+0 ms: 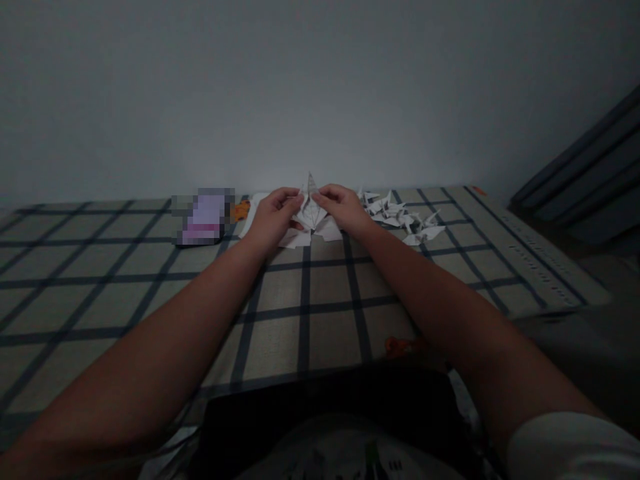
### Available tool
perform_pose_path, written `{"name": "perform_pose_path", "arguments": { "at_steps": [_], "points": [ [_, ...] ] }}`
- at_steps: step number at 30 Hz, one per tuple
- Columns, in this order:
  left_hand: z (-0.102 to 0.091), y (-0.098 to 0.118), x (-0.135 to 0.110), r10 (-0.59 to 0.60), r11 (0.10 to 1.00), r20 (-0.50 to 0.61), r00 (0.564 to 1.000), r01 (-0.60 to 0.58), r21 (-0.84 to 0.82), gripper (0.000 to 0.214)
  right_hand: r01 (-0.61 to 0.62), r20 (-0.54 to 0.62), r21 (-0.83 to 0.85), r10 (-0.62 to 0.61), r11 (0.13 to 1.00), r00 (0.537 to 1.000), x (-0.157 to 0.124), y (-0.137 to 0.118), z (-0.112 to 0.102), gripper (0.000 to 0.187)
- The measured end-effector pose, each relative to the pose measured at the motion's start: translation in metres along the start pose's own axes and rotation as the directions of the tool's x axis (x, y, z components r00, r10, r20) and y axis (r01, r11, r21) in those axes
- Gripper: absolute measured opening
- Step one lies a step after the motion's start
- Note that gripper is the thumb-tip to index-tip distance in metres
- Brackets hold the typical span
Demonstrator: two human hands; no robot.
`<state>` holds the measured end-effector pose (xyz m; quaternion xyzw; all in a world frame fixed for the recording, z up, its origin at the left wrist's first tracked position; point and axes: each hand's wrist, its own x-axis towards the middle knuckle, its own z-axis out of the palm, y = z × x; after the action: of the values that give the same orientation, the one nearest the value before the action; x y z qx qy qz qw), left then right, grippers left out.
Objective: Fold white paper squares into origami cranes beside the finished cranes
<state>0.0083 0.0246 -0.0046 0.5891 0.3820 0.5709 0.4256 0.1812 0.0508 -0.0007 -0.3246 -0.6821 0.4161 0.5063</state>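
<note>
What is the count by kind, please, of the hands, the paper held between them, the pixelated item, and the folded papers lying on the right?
Left hand and right hand: 2
Held paper: 1
Pixelated item: 1
Folded papers: too overlapped to count, left out
Total: 4

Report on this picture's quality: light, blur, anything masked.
Head view: dim overall, the wall palest near the middle and darker toward the upper corners; head view: coarse pixel blocks mask the phone-like device; head view: the folded paper looks soft, its fine markings unreadable.
</note>
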Motion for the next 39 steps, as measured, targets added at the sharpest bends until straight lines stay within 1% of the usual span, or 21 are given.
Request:
{"name": "perform_pose_path", "arguments": {
  "at_steps": [5,8,11,13,16,19,22,25,30,33,36,39],
  "points": [
    [0.001,0.004,-0.004,-0.004,0.996,0.025,1.000,0.002,0.085,0.037,0.010,-0.036,-0.043,-0.011,0.999,0.999,0.000,0.002,-0.002,0.034],
    [0.000,0.005,-0.005,0.034,0.987,-0.006,0.999,-0.033,0.154,0.038,-0.004,-0.035,-0.042,0.002,0.999,0.999,-0.001,0.001,-0.003,0.034],
    [-0.001,0.004,-0.004,0.044,0.982,-0.042,0.998,-0.035,0.187,0.040,-0.034,-0.038,-0.050,0.032,0.998,0.999,-0.001,-0.001,-0.002,0.034],
    [-0.001,0.002,-0.004,0.031,0.986,-0.048,0.998,-0.023,0.167,0.040,-0.048,-0.040,-0.059,0.046,0.997,0.998,-0.001,-0.002,-0.002,0.034],
    [0.000,0.000,-0.002,-0.009,0.997,-0.033,0.999,0.012,0.080,0.036,-0.050,-0.028,-0.069,0.048,0.996,0.998,-0.001,-0.002,-0.001,0.032],
    [0.000,-0.002,0.000,-0.070,0.997,0.001,0.998,0.070,-0.014,0.028,-0.032,-0.019,-0.067,0.030,0.997,0.999,0.000,0.000,-0.001,0.028],
    [0.000,-0.002,0.001,-0.109,0.992,0.043,0.993,0.112,-0.059,0.026,-0.030,-0.031,-0.015,0.030,0.999,0.999,0.001,0.002,-0.001,0.026],
    [-0.001,0.001,0.001,-0.119,0.990,0.037,0.992,0.122,-0.071,0.027,-0.055,-0.031,0.026,0.056,0.998,0.998,0.001,0.003,-0.001,0.027],
    [-0.001,0.008,-0.001,-0.146,0.988,-0.024,0.989,0.145,-0.045,0.031,-0.051,-0.028,-0.030,0.050,0.998,0.998,-0.001,0.002,-0.001,0.031],
    [-0.001,0.008,-0.001,-0.158,0.987,-0.044,0.986,0.157,-0.038,0.032,-0.064,-0.026,-0.023,0.063,0.998,0.998,-0.001,0.003,-0.001,0.031],
    [-0.001,0.006,0.000,-0.158,0.987,-0.037,0.987,0.157,-0.030,0.031,-0.057,-0.001,-0.005,0.057,0.998,0.998,-0.001,0.003,-0.001,0.030],
    [-0.002,0.005,0.001,-0.155,0.988,-0.021,0.988,0.155,-0.026,0.030,-0.057,0.014,-0.023,0.058,0.998,0.998,-0.001,0.003,-0.001,0.030]
  ]
}}
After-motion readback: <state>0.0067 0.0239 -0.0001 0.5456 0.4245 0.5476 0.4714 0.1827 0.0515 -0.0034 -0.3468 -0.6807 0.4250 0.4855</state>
